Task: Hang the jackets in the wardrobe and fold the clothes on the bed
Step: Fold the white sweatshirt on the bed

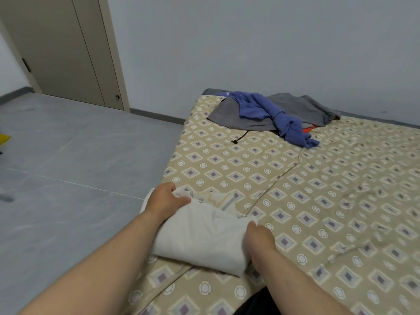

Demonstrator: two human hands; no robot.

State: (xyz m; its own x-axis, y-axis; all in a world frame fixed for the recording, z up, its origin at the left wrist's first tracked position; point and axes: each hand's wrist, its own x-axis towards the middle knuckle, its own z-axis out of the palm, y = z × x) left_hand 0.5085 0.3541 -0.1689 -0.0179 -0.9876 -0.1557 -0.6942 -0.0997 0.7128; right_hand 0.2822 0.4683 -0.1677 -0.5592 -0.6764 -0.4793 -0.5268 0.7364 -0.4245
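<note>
Folded white cloth on the bed, left hand gripping its far edge, right hand pinching its right end, grey and blue clothes heaped near the wall

Both hands forward, left hand gripping, right hand pressing down

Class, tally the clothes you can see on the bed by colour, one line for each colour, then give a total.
White: 1, the folded cloth held between the left hand and right hand
Blue: 1, the crumpled shirt
Grey: 1, the garment under the shirt
Orange-red: 1, a scrap barely showing
Total: 4
</note>
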